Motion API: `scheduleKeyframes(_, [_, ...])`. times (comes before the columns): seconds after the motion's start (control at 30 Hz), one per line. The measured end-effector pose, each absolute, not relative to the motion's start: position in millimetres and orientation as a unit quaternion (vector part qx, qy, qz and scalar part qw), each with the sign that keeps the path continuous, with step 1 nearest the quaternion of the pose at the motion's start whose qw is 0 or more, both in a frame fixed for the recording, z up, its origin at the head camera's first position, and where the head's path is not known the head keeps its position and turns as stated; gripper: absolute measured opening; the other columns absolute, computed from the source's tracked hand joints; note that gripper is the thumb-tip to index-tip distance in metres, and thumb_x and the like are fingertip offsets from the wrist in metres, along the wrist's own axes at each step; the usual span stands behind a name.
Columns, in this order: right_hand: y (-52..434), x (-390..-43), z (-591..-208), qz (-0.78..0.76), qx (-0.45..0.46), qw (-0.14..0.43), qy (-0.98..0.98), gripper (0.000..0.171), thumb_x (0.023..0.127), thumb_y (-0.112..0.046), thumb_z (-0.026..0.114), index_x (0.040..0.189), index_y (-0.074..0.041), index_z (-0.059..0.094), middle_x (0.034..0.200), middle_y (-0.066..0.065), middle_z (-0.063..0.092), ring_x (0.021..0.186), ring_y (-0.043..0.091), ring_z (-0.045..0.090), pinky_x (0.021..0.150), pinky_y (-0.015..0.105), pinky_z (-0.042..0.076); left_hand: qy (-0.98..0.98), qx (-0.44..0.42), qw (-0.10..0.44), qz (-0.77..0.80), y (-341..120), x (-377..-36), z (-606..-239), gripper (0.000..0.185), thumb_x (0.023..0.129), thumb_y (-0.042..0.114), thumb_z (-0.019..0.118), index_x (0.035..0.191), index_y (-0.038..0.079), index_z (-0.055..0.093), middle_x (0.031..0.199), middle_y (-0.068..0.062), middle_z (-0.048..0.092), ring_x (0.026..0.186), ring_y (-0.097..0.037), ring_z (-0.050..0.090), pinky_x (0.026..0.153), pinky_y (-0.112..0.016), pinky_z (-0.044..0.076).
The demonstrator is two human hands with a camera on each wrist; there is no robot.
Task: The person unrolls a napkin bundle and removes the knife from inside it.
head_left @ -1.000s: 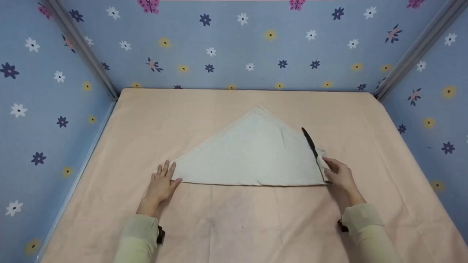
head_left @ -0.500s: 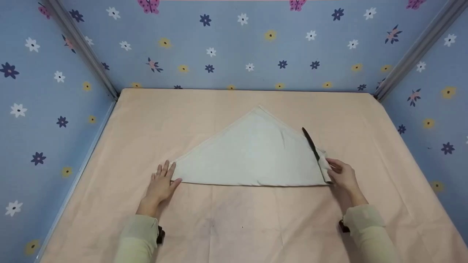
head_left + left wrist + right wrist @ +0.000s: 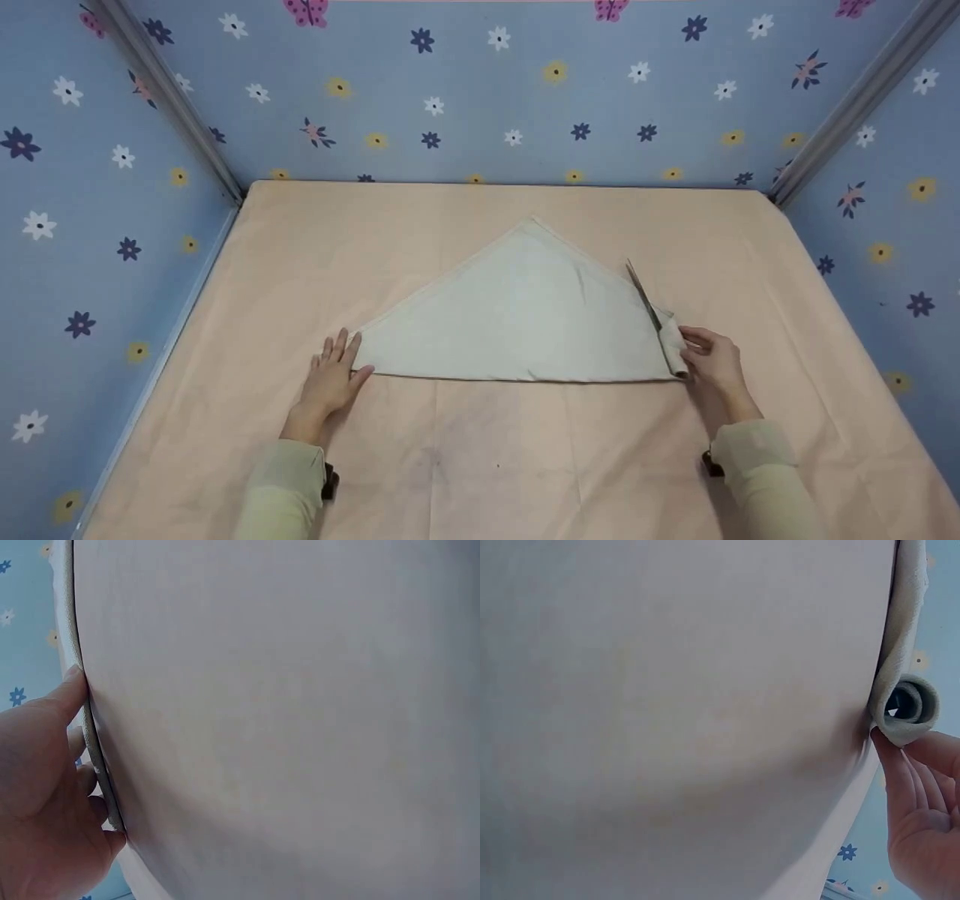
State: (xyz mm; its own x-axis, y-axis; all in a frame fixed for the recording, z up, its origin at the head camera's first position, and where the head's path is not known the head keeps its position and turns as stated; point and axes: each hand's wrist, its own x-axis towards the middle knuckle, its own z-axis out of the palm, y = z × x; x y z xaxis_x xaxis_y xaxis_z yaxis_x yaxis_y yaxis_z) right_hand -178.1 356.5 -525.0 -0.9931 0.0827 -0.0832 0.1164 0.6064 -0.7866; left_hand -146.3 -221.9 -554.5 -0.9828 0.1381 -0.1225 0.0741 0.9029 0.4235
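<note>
Two hands work the folded triangular cloth (image 3: 517, 315): left hand (image 3: 330, 379) rests flat, fingers straight, on its corner; right hand (image 3: 712, 360) pinches the rolled corner (image 3: 673, 346). Roll tightly, evenly.

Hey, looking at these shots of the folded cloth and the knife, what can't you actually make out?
- Knife handle: head view, hidden inside the rolled corner of the cloth.
- Right hand grip: right wrist view shows only fingertips at the roll; the frame edge cuts off the rest.
- Left hand palm contact: left wrist view, the cloth edge hides it.
- Cloth layers: too thin to count.
</note>
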Motion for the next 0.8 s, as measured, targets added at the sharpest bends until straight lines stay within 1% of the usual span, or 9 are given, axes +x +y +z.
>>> scheduleKeyframes(0.17, [357, -177, -524, -0.436, 0.055, 0.009, 0.898, 0.04, 0.081, 0.006, 0.058, 0.12, 0.008, 0.05, 0.114, 0.026, 0.054, 0.101, 0.036, 0.055, 0.071, 0.016, 0.049, 0.972, 0.056, 0.077, 0.216, -222, -146, -553, 0.063, 0.093, 0.036, 0.042, 0.14, 0.0, 0.019, 0.144, -0.025, 0.007, 0.129, -0.045, 0.003, 0.1, -0.06, 0.005])
scheduleKeyframes(0.27, [356, -177, -523, -0.434, 0.046, 0.008, 0.9, 0.04, 0.082, 0.004, 0.059, 0.12, 0.008, 0.049, 0.115, 0.027, 0.053, 0.102, 0.037, 0.054, 0.073, 0.018, 0.048, 0.971, 0.056, 0.08, 0.218, -222, -145, -553, 0.063, 0.093, 0.035, 0.042, 0.14, 0.0, 0.018, 0.144, -0.024, 0.007, 0.129, -0.044, 0.002, 0.1, -0.06, 0.004])
scheduleKeyframes(0.37, [354, -177, -521, -0.435, 0.041, 0.015, 0.899, 0.039, 0.082, 0.004, 0.057, 0.121, 0.008, 0.049, 0.116, 0.027, 0.052, 0.104, 0.037, 0.053, 0.078, 0.025, 0.049, 0.971, 0.056, 0.08, 0.218, -222, -145, -552, 0.063, 0.094, 0.035, 0.042, 0.14, 0.0, 0.018, 0.144, -0.025, 0.007, 0.129, -0.044, 0.002, 0.1, -0.06, 0.004])
scheduleKeyframes(0.47, [351, -178, -520, -0.428, 0.034, 0.02, 0.903, 0.039, 0.083, 0.004, 0.055, 0.121, 0.008, 0.048, 0.117, 0.027, 0.051, 0.105, 0.037, 0.052, 0.083, 0.036, 0.047, 0.971, 0.055, 0.082, 0.216, -222, -146, -553, 0.063, 0.094, 0.036, 0.041, 0.14, 0.0, 0.018, 0.144, -0.025, 0.007, 0.129, -0.044, 0.002, 0.1, -0.059, 0.004])
scheduleKeyframes(0.53, [348, -178, -520, -0.422, 0.032, 0.015, 0.906, 0.038, 0.083, 0.004, 0.055, 0.12, 0.007, 0.049, 0.117, 0.026, 0.052, 0.105, 0.037, 0.052, 0.085, 0.041, 0.045, 0.972, 0.054, 0.084, 0.214, -222, -146, -553, 0.063, 0.093, 0.036, 0.041, 0.14, 0.0, 0.017, 0.144, -0.025, 0.007, 0.129, -0.044, 0.002, 0.1, -0.059, 0.004])
scheduleKeyframes(0.6, [347, -179, -520, -0.422, 0.029, 0.012, 0.906, 0.038, 0.083, 0.004, 0.055, 0.12, 0.008, 0.049, 0.117, 0.026, 0.051, 0.105, 0.037, 0.051, 0.086, 0.042, 0.044, 0.972, 0.053, 0.085, 0.212, -222, -146, -554, 0.064, 0.093, 0.036, 0.041, 0.14, 0.0, 0.017, 0.144, -0.025, 0.007, 0.129, -0.045, 0.002, 0.1, -0.059, 0.004])
scheduleKeyframes(0.8, [338, -179, -517, -0.411, 0.019, -0.014, 0.911, 0.035, 0.083, 0.003, 0.054, 0.118, 0.008, 0.051, 0.117, 0.025, 0.052, 0.108, 0.037, 0.048, 0.086, 0.041, 0.044, 0.973, 0.049, 0.085, 0.211, -221, -146, -553, 0.064, 0.093, 0.036, 0.041, 0.14, 0.001, 0.017, 0.144, -0.025, 0.006, 0.129, -0.045, 0.002, 0.1, -0.059, 0.003])
